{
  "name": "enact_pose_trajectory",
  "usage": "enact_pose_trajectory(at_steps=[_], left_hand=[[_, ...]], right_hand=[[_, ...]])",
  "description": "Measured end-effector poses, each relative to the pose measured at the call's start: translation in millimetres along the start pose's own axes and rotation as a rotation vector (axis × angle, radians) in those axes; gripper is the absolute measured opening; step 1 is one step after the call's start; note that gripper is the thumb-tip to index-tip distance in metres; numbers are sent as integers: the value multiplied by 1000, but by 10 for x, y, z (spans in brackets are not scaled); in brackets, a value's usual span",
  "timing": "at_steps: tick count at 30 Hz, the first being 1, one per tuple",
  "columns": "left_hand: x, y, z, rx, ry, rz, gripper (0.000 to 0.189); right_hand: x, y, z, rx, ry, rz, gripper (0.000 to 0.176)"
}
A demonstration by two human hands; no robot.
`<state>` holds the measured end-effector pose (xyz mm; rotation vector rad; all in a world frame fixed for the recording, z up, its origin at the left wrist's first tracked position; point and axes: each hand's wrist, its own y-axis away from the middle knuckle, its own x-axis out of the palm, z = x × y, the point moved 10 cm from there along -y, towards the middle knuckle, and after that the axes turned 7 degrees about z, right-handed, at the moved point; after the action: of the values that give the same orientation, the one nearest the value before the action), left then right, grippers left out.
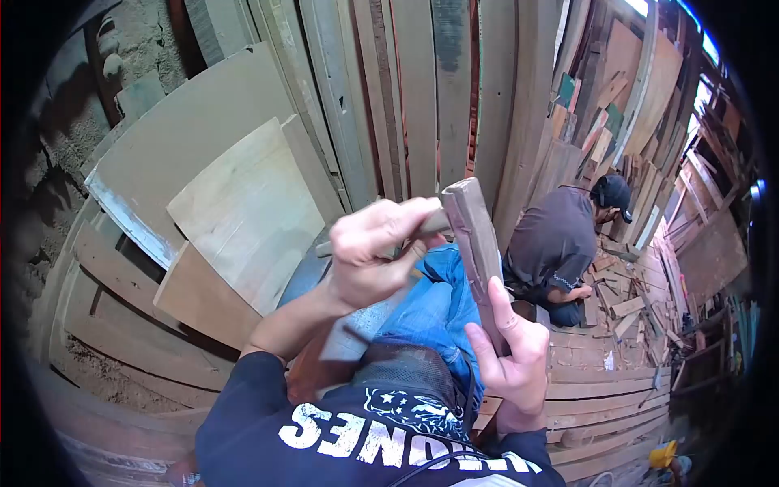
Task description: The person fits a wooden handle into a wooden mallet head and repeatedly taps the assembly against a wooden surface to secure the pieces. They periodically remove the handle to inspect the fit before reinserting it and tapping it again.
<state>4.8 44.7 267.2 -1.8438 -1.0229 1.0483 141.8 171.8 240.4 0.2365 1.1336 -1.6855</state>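
Observation:
My right hand (519, 353) grips the lower end of a dark brown wooden piece (475, 231), its thumb and index finger lying along the sides. The wood stands tilted in front of my lap, its squared end upward. Closed in a pinch, my left hand (381, 239) is at the left side of the wood's upper part. In it is a greyish stick-like piece (438, 221), partly hidden by the fingers and blurred, one end right at the wood. I cannot tell its exact kind. Below both hands are my jeans (426, 308).
Tall planks (414, 97) lean upright ahead, with flat boards (251, 199) at the left. To the right, a person (556, 235) in a dark cap crouches by scattered wood scraps (629, 304). Slats (604, 406) line the lower right, near a yellow object (661, 454).

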Motion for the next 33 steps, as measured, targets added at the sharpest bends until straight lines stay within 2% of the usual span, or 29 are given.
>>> enact_pose_trajectory(at_steps=[2, 6, 9, 12, 13, 16, 17, 18, 21, 29, 33], left_hand=[[45, 20, -32, 28, -32, 12, 44], [-73, -69, 107, -64, 64, -56, 33], [20, 5, 4, 47, 21, 4, 41], [-9, -66, 53, -11, 27, -7, 41], [-75, -68, 132, -57, 57, -81, 40], [-102, 0, 111, -84, 39, -58, 41], [-71, -39, -11, 45, -10, -18, 41], [-67, -33, -5, 45, -7, -20, 41], [-103, -29, 157, -143, 95, -52, 42], [-115, 29, 130, -90, 46, -40, 43], [-117, 50, 119, -106, 58, -30, 43]], right_hand=[[-43, -6, -23, 21, 5, -24, 57], [-9, -9, 26, -45, -17, -16, 56], [-15, -1, -7, -2, 2, -8, 57], [-12, 3, -35, 7, 17, -9, 58], [5, -7, -11, -25, 1, -13, 57], [39, 0, -16, -21, -8, 12, 57], [18, 2, -12, -30, 0, -11, 57], [-12, 9, -7, -39, 9, -31, 57], [3, 12, -17, -20, 4, 1, 57], [-22, 55, -3, 8, -73, 44, 61], [-22, 77, -22, 48, -71, 62, 57]])
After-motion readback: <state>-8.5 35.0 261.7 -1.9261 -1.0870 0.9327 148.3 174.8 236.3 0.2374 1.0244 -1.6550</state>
